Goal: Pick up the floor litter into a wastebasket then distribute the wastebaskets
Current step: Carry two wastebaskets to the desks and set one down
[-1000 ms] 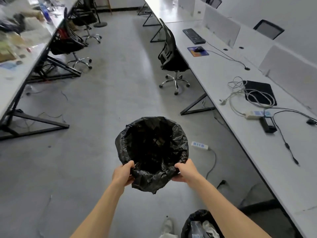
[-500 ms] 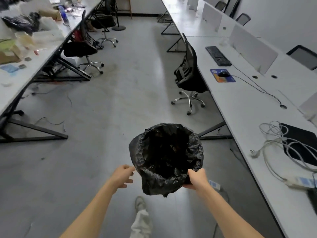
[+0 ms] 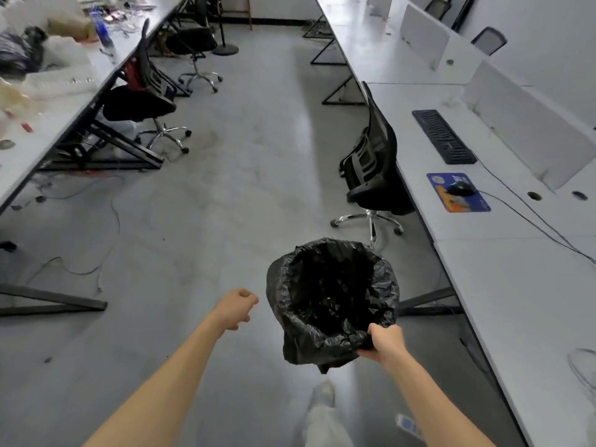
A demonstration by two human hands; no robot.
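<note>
Logging what I see from my remote seat, nearest item first.

1. Pale trouser leg, bottom edge. A blurred floor power strip lies just right of it.
2. Right hand: fingers clenched on the near-right rim of the wastebasket, pinching the black liner folded over the edge.
3. Wastebasket: carried off the floor, mouth up and tipped toward the camera, its long axis roughly upright. It hangs ahead and left of the gripping fingers. The inside is too dark for me to tell what it holds.
4. Left hand: fingers loosely curled, holding nothing, just beside the basket's left wall but apart from it.
5. Relation for the coming move: in my judgement the right-hand desk is the nearer row. It is on the carrying hand's side, so setting the basket down there means a swing right and down.
6. Black office chair, tucked against that desk, ahead of the basket.
7. Mouse pad, blue and orange print, with the mouse on it. No writing legible.
8. Keyboard further along. Key legends unreadable.
9. Far left, a cluttered desk with a blue bottle. Label too blurred to read.
</note>
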